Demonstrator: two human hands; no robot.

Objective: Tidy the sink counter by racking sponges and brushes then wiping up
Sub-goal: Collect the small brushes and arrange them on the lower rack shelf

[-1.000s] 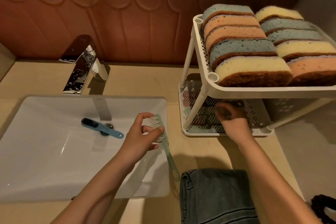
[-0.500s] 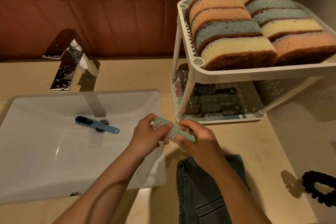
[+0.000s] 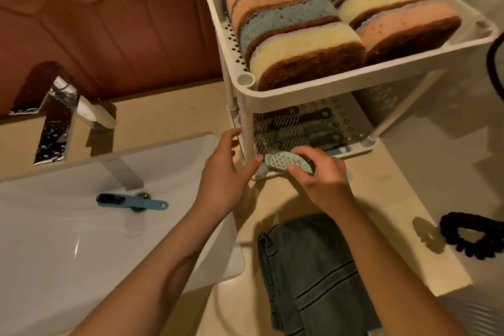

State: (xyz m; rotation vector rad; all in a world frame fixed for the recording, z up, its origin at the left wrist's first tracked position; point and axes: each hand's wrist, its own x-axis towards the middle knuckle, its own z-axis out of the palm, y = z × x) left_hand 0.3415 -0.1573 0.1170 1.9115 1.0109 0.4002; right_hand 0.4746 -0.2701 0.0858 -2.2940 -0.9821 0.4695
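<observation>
My right hand (image 3: 319,174) grips a pale green brush (image 3: 283,161) at the front edge of the lower shelf of the white two-tier rack (image 3: 313,90). My left hand (image 3: 226,174) is beside it with relaxed fingers, its thumb tip near the brush head and its fingers by the rack's front post. Several brushes (image 3: 297,128) lie side by side on the lower shelf. Rows of blue, orange and yellow sponges (image 3: 305,24) fill the top shelf. A blue brush (image 3: 131,201) lies in the white sink (image 3: 68,240) over the drain.
A chrome tap (image 3: 60,114) stands behind the sink. A folded grey-green cloth (image 3: 311,275) lies on the beige counter in front of the rack. A black scrunchie (image 3: 474,237) sits at the counter's right edge. A brown tiled wall runs behind.
The green brush passed from my left hand to my right. My right hand has carried it forward to the lower shelf's front edge. My left hand let go and moved up beside the rack post.
</observation>
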